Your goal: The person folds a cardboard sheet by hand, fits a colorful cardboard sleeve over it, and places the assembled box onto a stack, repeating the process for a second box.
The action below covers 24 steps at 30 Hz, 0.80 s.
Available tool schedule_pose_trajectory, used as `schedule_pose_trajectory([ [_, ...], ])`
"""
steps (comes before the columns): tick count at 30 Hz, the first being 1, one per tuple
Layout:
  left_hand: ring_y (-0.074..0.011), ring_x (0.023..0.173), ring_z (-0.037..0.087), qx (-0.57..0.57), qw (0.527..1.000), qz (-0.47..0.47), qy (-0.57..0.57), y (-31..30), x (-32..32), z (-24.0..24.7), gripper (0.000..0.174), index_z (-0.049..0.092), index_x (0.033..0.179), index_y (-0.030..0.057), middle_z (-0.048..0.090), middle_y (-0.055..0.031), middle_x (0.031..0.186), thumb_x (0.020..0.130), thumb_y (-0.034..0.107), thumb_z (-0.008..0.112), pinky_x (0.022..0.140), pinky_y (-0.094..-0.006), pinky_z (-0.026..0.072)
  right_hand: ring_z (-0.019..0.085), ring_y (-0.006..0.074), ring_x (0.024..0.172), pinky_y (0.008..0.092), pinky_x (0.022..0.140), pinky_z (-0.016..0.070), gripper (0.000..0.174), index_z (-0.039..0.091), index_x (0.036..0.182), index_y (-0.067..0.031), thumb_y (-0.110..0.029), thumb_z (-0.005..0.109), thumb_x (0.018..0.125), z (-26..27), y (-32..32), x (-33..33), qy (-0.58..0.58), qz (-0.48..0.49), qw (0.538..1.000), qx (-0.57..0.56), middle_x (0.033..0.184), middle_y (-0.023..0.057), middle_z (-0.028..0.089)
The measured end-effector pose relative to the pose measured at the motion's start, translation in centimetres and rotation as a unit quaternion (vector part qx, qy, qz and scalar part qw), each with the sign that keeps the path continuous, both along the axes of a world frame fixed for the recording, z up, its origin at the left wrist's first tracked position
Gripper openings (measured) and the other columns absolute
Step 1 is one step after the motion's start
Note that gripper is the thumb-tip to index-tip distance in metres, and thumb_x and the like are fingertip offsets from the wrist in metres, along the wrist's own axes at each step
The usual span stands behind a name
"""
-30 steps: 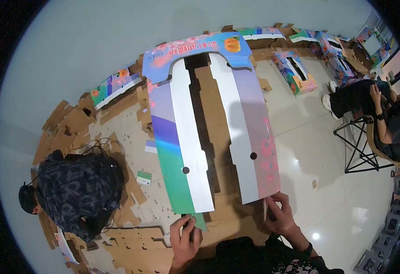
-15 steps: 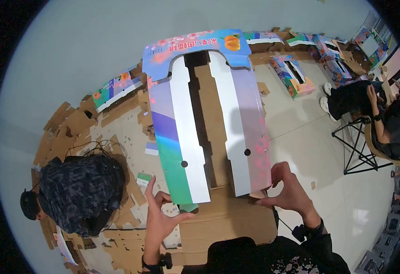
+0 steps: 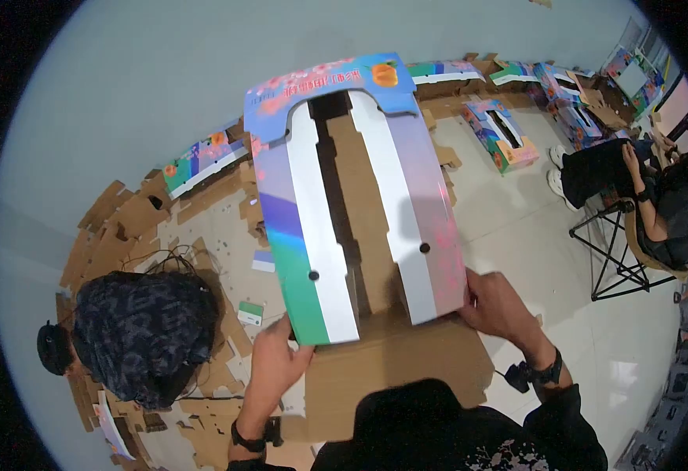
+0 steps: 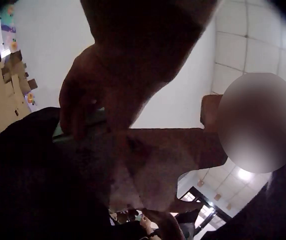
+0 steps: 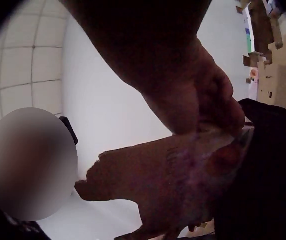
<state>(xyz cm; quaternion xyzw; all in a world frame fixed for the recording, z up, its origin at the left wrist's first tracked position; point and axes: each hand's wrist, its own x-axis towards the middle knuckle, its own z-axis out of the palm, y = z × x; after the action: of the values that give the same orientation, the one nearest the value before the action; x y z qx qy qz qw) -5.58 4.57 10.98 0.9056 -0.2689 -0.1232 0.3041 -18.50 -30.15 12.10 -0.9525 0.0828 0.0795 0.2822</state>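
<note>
A printed cardboard fruit box (image 3: 418, 169) lies before me in the head view, with white inner strips along a long opening in its top. Its far end flap is folded over the top; a plain brown end flap (image 3: 406, 365) spreads out toward my body. My left hand (image 3: 275, 357) grips the near left corner, its fingers mostly hidden behind the green side. At the near right corner my right hand (image 3: 503, 306) holds the pink side. In the right wrist view, curled fingers (image 5: 218, 100) meet the edge of a dark cardboard panel (image 5: 168, 175).
To the left a person in a dark patterned jacket (image 3: 147, 334) bends over cardboard scraps. Another person (image 3: 666, 204) sits on a folding chair at right. Finished-looking boxes (image 3: 501, 133) stand on the floor and along the wall. Flat brown cardboard (image 3: 226, 428) lies at lower left.
My hands have gone from small tabs at the near corners, through spread fingers, to a grip on both corners. The tabs have gone out of sight. The box's near end has shifted slightly away.
</note>
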Motion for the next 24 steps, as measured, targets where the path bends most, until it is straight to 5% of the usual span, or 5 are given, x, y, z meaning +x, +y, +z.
schedule_pose_trajectory([
  [8,-0.0380,0.129,0.053,-0.039,0.933,-0.140,0.328,8.2,-5.7,-0.7,0.105,0.017,0.157,-0.0088,0.054,-0.0260,0.130,0.081,0.020,0.084,0.108,-0.0434,0.0433,0.067,0.0368,0.108,0.0442,0.096,0.0540,0.102,0.021,0.159,0.0005,-0.014,0.081,0.078,-1.3,0.3,-10.0,0.099,0.067,0.948,0.294,0.119,0.0247,0.066],
  [12,-0.0446,0.141,0.036,0.004,0.969,-0.111,0.223,8.8,-8.6,-2.0,0.131,0.005,0.159,-0.0058,0.024,-0.0300,0.153,0.066,0.021,0.093,0.118,-0.0460,0.0343,0.050,0.0356,0.133,0.0436,0.112,0.0441,0.117,0.012,0.162,-0.0060,-0.016,0.086,0.072,-0.5,1.7,-11.2,0.193,0.059,0.943,0.264,0.144,0.0243,0.045],
  [18,-0.0439,0.139,0.035,-0.335,0.941,-0.031,0.042,4.1,-9.0,-4.3,0.121,0.001,0.158,-0.0051,0.026,-0.0274,0.151,0.075,0.022,0.085,0.114,-0.0516,0.0331,0.041,0.0404,0.138,0.0517,0.110,0.0441,0.110,0.020,0.159,-0.0061,-0.022,0.087,0.073,-2.7,3.7,-10.3,-0.036,0.025,0.949,0.314,0.149,0.0227,0.028],
  [21,-0.0371,0.134,0.038,-0.278,0.945,0.164,0.044,1.2,-10.2,-3.0,0.113,-0.003,0.157,-0.0055,0.030,-0.0256,0.145,0.083,0.021,0.078,0.111,-0.0486,0.0348,0.042,0.0389,0.135,0.0512,0.109,0.0455,0.100,0.026,0.155,-0.0039,-0.029,0.085,0.079,-4.7,4.9,-9.8,-0.055,-0.054,0.947,0.313,0.145,0.0232,0.031],
  [24,-0.0320,0.127,0.040,-0.262,0.951,0.157,0.055,0.1,-8.6,-2.5,0.091,0.006,0.158,-0.0086,0.033,-0.0237,0.138,0.094,0.018,0.065,0.109,-0.0468,0.0349,0.045,0.0367,0.130,0.0492,0.104,0.0491,0.091,0.030,0.151,-0.0018,-0.034,0.082,0.083,-5.3,6.1,-9.2,-0.098,-0.076,0.949,0.289,0.140,0.0222,0.034],
])
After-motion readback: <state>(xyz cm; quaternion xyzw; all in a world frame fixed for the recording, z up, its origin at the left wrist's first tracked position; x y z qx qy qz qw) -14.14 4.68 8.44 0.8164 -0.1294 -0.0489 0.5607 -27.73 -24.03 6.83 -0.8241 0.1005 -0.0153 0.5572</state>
